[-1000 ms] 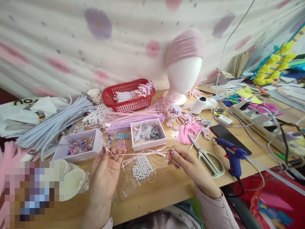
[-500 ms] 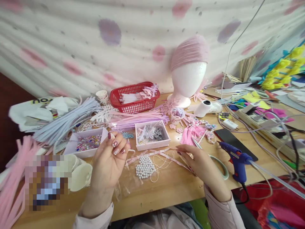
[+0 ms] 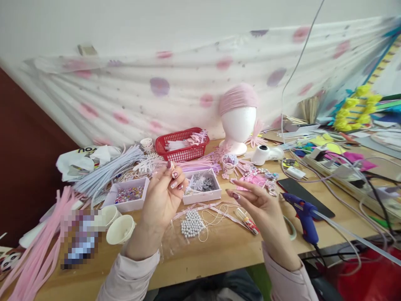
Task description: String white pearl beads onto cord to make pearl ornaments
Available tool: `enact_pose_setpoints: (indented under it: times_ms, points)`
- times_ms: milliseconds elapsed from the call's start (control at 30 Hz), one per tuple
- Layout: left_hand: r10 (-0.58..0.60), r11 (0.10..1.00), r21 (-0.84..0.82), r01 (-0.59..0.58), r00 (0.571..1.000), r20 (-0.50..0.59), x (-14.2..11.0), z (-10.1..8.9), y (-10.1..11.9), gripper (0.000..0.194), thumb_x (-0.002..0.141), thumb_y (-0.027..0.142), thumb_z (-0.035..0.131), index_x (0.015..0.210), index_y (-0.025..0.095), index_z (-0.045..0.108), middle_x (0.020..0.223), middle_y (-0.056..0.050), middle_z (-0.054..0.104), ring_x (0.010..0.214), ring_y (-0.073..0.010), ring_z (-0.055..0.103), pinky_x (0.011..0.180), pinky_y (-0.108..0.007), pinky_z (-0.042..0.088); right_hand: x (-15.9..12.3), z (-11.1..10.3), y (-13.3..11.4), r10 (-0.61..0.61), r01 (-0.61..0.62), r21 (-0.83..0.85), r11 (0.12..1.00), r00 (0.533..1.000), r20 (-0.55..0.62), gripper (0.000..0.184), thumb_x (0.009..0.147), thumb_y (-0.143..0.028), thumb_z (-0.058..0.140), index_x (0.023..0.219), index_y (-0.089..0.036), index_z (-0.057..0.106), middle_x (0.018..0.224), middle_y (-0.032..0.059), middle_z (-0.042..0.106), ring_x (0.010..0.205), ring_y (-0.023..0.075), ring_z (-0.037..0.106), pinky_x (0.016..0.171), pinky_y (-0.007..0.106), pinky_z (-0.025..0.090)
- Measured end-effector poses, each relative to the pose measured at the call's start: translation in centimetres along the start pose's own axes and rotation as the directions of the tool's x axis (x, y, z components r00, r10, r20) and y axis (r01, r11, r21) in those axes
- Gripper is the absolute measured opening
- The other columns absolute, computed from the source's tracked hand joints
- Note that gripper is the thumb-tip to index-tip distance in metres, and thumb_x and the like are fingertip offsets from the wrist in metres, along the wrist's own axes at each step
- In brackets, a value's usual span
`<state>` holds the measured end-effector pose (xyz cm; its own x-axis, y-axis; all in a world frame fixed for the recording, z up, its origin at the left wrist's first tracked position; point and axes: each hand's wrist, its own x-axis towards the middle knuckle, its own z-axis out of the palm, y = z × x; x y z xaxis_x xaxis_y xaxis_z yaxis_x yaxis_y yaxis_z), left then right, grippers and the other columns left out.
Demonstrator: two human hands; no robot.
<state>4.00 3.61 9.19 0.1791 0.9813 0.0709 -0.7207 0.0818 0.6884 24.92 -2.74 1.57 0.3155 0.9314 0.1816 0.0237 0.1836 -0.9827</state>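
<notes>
My left hand (image 3: pixel 166 192) is raised over the table with thumb and fingertips pinched together. A thin white cord (image 3: pixel 185 191) shows at its fingers; how much of it lies inside the hand is hidden. My right hand (image 3: pixel 258 205) hovers to the right, thumb and fingers apart, with nothing visible between them. Between the hands, silver-grey pearl beads (image 3: pixel 191 224) lie on clear plastic, beside a loose coil of white cord (image 3: pixel 216 217). A small tube with a red label (image 3: pixel 249 221) lies just left of my right hand, near a pink-patterned measuring tape (image 3: pixel 230 215).
Behind stand a bead box (image 3: pixel 125 205), a second white box (image 3: pixel 203 196), a red basket (image 3: pixel 181 155) and a foam head (image 3: pixel 238 125). A blue glue gun (image 3: pixel 302 215) and a phone (image 3: pixel 308 198) lie right. Paper cups (image 3: pixel 120 230) and pink strips (image 3: pixel 37 246) are left.
The view has tilted up and shifted. My right hand has lifted off the tape area and its fingers have spread, uncovering the red-labelled tube. My left hand keeps its pinch.
</notes>
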Motion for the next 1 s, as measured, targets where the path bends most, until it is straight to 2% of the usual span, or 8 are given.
enact_pose_setpoints:
  times_ms: [100,267,400,467,533,633,800,1000]
  points:
    - [-0.019,1.0,-0.01,0.02,0.999,0.043,-0.6,1.0,-0.7,0.022,0.087,0.008,0.066,0.07,0.015,0.053,0.062,0.008,0.042,0.049,-0.0029,0.036,0.051,-0.014,0.039,-0.4,1.4,0.3,0.163,-0.176,0.314,0.933,0.984,0.068,0.047,0.069,-0.041,0.09,0.108,-0.021,0.072,0.087,0.0073,0.083,0.094,0.0278,0.078,0.091,0.043,0.059]
    - [-0.081,0.996,-0.017,0.083,0.991,0.109,-1.3,2.4,-0.9,0.027,0.084,0.004,0.068,0.066,0.015,0.052,0.06,0.008,0.042,0.049,-0.003,0.036,0.051,-0.016,0.039,-1.1,2.4,0.4,0.129,-0.228,0.497,0.837,0.966,0.225,0.044,0.069,-0.026,0.088,0.11,-0.026,0.073,0.103,0.0041,0.082,0.104,0.0239,0.075,0.101,0.042,0.053]
    - [-0.1,0.992,-0.059,0.109,0.985,0.138,-1.5,3.1,-1.0,0.027,0.088,0.004,0.065,0.066,0.015,0.052,0.06,0.007,0.043,0.049,-0.0033,0.037,0.05,-0.016,0.039,-1.4,3.6,0.4,0.0,-0.162,0.388,0.907,0.923,0.386,0.041,0.084,-0.048,0.076,0.118,-0.027,0.069,0.111,0.0062,0.079,0.111,0.0228,0.071,0.105,0.043,0.048]
    - [-0.092,0.992,-0.076,0.102,0.987,0.128,-1.3,3.1,-1.1,0.026,0.089,0.004,0.062,0.067,0.014,0.053,0.06,0.007,0.043,0.049,-0.0033,0.038,0.051,-0.016,0.04,-1.5,4.2,0.7,-0.013,-0.144,0.28,0.949,0.871,0.492,0.04,0.086,-0.057,0.071,0.105,-0.022,0.072,0.087,0.0046,0.078,0.088,0.0202,0.072,0.093,0.038,0.052]
    - [-0.049,0.994,-0.092,0.057,0.995,0.09,-0.9,2.8,-0.8,0.024,0.089,0.003,0.06,0.069,0.014,0.054,0.061,0.008,0.043,0.048,-0.0031,0.038,0.051,-0.015,0.04,-1.6,4.5,1.1,-0.002,-0.135,0.22,0.966,0.848,0.531,0.043,0.086,-0.062,0.07,0.086,-0.019,0.071,0.063,-0.0013,0.066,0.064,0.0153,0.063,0.076,0.032,0.052]
    - [0.042,0.991,-0.124,-0.043,0.999,-0.004,-0.2,1.5,-0.2,0.025,0.088,0.001,0.058,0.069,0.015,0.052,0.061,0.008,0.043,0.046,-0.0021,0.036,0.049,-0.014,0.038,-1.8,4.0,1.8,0.024,-0.129,0.172,0.977,0.861,0.509,0.052,0.085,-0.069,0.065,0.077,-0.018,0.066,0.055,-0.0055,0.051,0.054,0.0119,0.051,0.063,0.028,0.046]
    - [0.149,0.988,0.0,-0.152,0.973,-0.176,-0.3,-2.2,-0.5,0.019,0.082,0.007,0.062,0.071,0.017,0.05,0.063,0.008,0.044,0.047,-0.0026,0.037,0.049,-0.015,0.04,-2.7,2.1,2.5,0.079,-0.104,0.027,0.994,0.879,0.47,0.057,0.084,-0.073,0.062,0.071,-0.018,0.061,0.06,-0.0013,0.056,0.053,0.0119,0.05,0.057,0.027,0.042]
    - [0.209,0.952,0.287,-0.106,0.909,-0.36,-1.1,-8.0,-3.2,0.021,0.071,0.023,0.081,0.077,0.017,0.061,0.08,-0.003,0.068,0.077,-0.0162,0.065,0.076,-0.029,0.054,-2.6,0.2,2.7,0.086,-0.049,-0.152,0.987,0.965,0.246,0.063,0.088,-0.079,0.045,0.061,-0.023,0.047,0.055,-0.0029,0.045,0.053,0.014,0.046,0.056,0.028,0.038]
